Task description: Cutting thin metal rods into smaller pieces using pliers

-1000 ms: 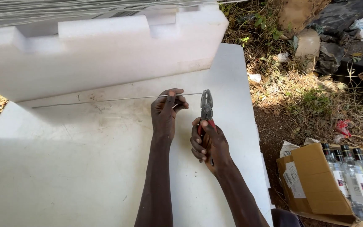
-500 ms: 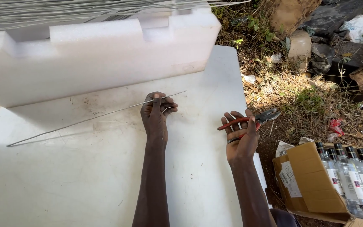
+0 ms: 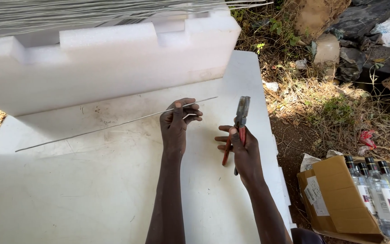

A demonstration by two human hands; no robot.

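My left hand (image 3: 177, 124) pinches a long thin metal wire (image 3: 95, 129) near its right end; the wire slopes down to the left over a white foam board (image 3: 91, 190). To its right, my right hand (image 3: 242, 151) grips red-handled pliers (image 3: 239, 118) with the jaws pointing up and away from me. The pliers' jaws sit a short way right of the wire's tip and do not touch it.
A notched white foam block (image 3: 109, 63) stands along the back of the board, with a bundle of wires (image 3: 68, 11) above it. A cardboard box (image 3: 335, 203) of clear bottles (image 3: 384, 194) sits on the ground at the right, beyond it dry grass and debris.
My right hand has swung the pliers back in from the right and turned them jaws-up beside the wire's tip. The wire's left end has shifted a little to the right.
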